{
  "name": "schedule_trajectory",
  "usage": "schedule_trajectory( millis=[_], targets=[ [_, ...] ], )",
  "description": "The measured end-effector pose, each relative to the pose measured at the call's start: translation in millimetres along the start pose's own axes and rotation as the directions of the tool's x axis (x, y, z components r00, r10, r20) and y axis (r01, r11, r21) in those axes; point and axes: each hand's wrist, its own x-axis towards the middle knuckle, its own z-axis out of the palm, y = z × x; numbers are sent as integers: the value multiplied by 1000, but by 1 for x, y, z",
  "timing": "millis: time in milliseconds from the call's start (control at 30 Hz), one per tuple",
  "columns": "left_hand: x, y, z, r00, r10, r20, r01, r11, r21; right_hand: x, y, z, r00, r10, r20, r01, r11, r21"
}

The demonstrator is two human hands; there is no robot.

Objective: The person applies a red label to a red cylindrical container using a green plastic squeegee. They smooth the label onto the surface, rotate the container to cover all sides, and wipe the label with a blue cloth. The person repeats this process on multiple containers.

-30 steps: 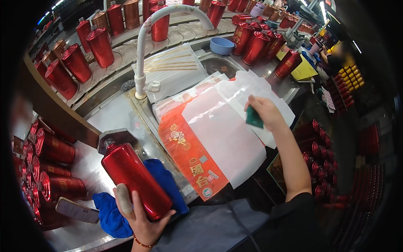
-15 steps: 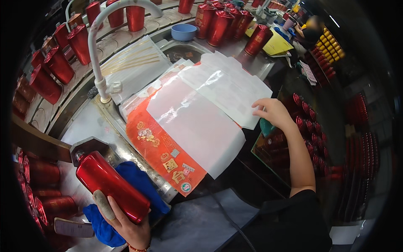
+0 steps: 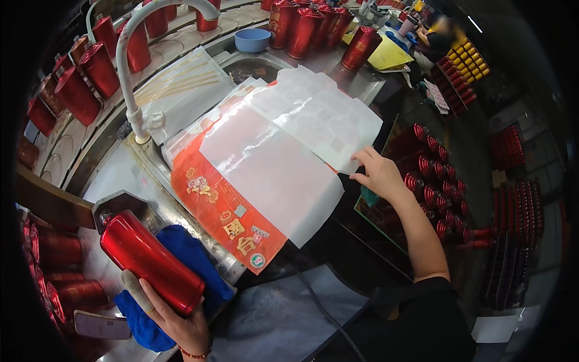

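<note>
My left hand point(image 3: 172, 320), at the lower left, is closed around the lower end of a shiny red bottle point(image 3: 154, 256). One of its fingers wears a grey-brown finger cover. The bottle lies tilted, its neck end at a dark angular holder point(image 3: 123, 202), with a blue cloth point(image 3: 190, 253) beneath and beside it. On the right, my right hand point(image 3: 380, 175) has its thumb and forefinger apart at the near right edge of a white glossy sheet point(image 3: 319, 114). Another pale sheet point(image 3: 265, 169) lies beside that one, over a red printed sheet point(image 3: 241, 241).
A curved white tap point(image 3: 129, 90) rises beside the work surface. Red bottles point(image 3: 301, 33) and a blue bowl point(image 3: 252, 41) stand behind. More bottles ride a curved conveyor point(image 3: 66, 136) at left. A phone point(image 3: 101, 324) lies lower left; stacked bottles point(image 3: 434, 187) fill the right.
My right hand has come down and left to the white sheet's edge. The view has shifted slightly; my left hand still holds the red bottle.
</note>
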Motion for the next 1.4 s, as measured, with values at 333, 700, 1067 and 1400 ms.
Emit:
schedule_trajectory(
  millis=[333, 700, 1067, 1400],
  targets=[
    [-6, -7, 3, 1000, -27, 2, 27, 1000, 6, 8, -3, -14, 988, 98, 115, -115, 982, 149],
    [-6, -9, 5, 999, -29, -16, 28, 999, -42, 2, -14, -15, 998, -38, 56, 34, 997, 66],
    [-5, -8, 6, 1000, -11, -22, 11, 1000, -22, -31, -88, 17, 797, -574, -189, 567, 818, -92],
    [-1, -4, 3, 999, 22, -30, -22, 999, 30, 66, -24, -39, 815, 558, -160, 77, 169, 983]
  ],
)
